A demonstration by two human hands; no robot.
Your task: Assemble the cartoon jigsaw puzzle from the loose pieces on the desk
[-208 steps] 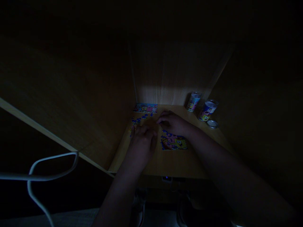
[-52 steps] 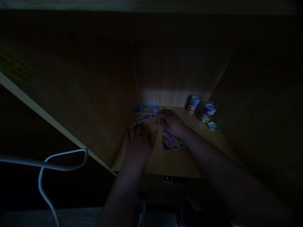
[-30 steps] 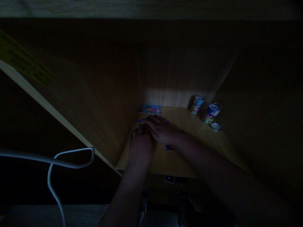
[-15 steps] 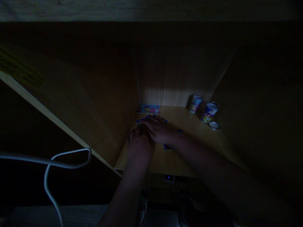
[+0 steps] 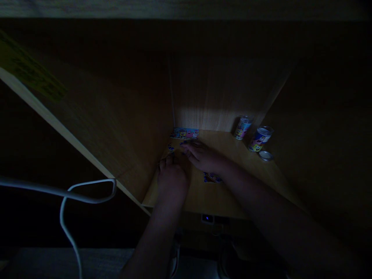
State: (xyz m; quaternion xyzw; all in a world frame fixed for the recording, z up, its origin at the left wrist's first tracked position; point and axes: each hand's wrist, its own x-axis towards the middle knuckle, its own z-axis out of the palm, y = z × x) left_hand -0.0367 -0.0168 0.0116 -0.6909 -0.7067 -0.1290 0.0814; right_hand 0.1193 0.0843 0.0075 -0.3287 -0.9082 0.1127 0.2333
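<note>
The scene is very dark. My left hand (image 5: 172,176) lies palm down on a small wooden desk (image 5: 203,197), fingers spread toward loose blue jigsaw pieces (image 5: 171,147) at the left wall. My right hand (image 5: 202,155) reaches across beside it, fingers stretched over the same pieces and touching the desk. A partly assembled cartoon puzzle (image 5: 212,178) shows just below my right wrist, mostly hidden by the arm. Whether either hand pinches a piece is too dark to see.
A cartoon picture card (image 5: 185,133) lies at the back wall. Two printed cans (image 5: 243,127) (image 5: 259,138) stand at the back right, a round lid (image 5: 266,155) beside them. Wooden walls enclose the desk on three sides. A white cable (image 5: 69,201) loops at the left.
My right hand left the puzzle and moved left next to my left hand, over the loose pieces. Its arm now covers most of the assembled puzzle. The left hand barely shifted.
</note>
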